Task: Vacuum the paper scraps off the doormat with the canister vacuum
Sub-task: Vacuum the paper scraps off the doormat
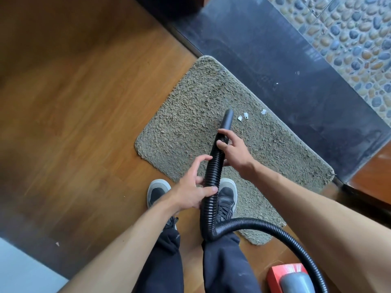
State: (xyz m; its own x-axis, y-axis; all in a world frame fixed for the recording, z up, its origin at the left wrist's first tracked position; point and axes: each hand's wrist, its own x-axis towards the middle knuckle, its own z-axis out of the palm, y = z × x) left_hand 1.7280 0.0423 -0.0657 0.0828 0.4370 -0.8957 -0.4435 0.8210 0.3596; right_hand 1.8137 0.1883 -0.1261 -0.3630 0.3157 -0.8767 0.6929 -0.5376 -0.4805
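- Three scraps (243, 116) lie on the mat (186, 115) close to its far edge. Two sit together and the third lies apart, further right.
- The nozzle (227, 120) points away from me, its tip low over the pile just left of the nearest scrap. I cannot tell whether it touches the mat.
- My right grip (234, 149) is clasped round the hose (213, 172) where it meets the nozzle, so the scraps lie beyond this grip and a little to its right.
- My left grip (190, 187) holds the hose lower down, with the thumb across the ribs, the fingers curled behind and the forefinger stretched up along it.
- Below my hands the hose drops to my knees, bends and swings right to the red and grey vacuum (289, 278) at my right side.
- My right shoe (227, 193) stands on the mat's near edge, and my left shoe (156, 192) is on the wood floor (84, 102) just beside the mat.
- The mat lies aslant, with its far long edge against a dark sill (275, 60) and pebble paving (349, 28) beyond that.
- A few white specks (277, 83) dot the sill.
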